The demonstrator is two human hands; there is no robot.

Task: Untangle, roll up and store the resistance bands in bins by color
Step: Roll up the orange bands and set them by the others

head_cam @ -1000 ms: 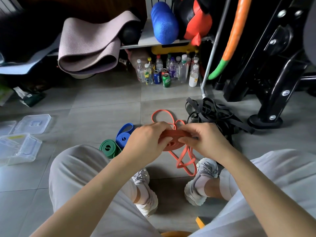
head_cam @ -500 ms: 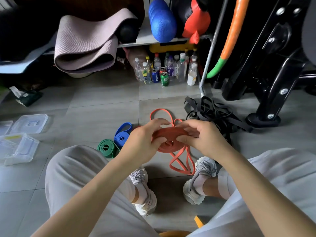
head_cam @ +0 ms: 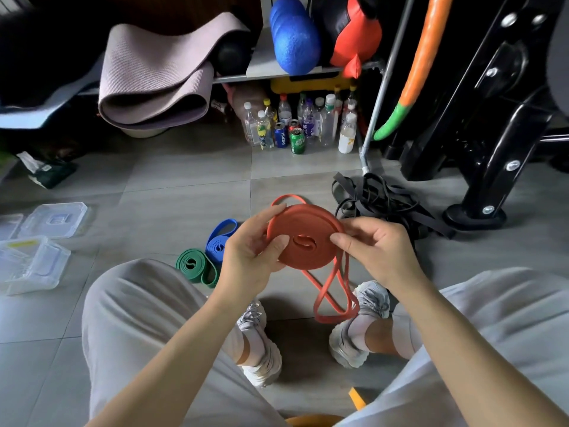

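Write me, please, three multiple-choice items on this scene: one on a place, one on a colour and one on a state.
1. Where does the green roll lie, relative to the blue roll?
A. On top of it. B. To its left, nearer the person. C. To its right.

2. What colour is the band that the left hand and the right hand hold?
A. Black. B. Yellow. C. Orange-red.

3. How far is that band rolled?
A. Mostly coiled, with a loose length hanging down. B. Fully rolled. C. Not rolled at all.

Answers: 1 B, the green roll sits left of and below the blue one in the picture; 2 C, the coil between the hands is orange-red; 3 A, a flat coil shows, with loops trailing below it.
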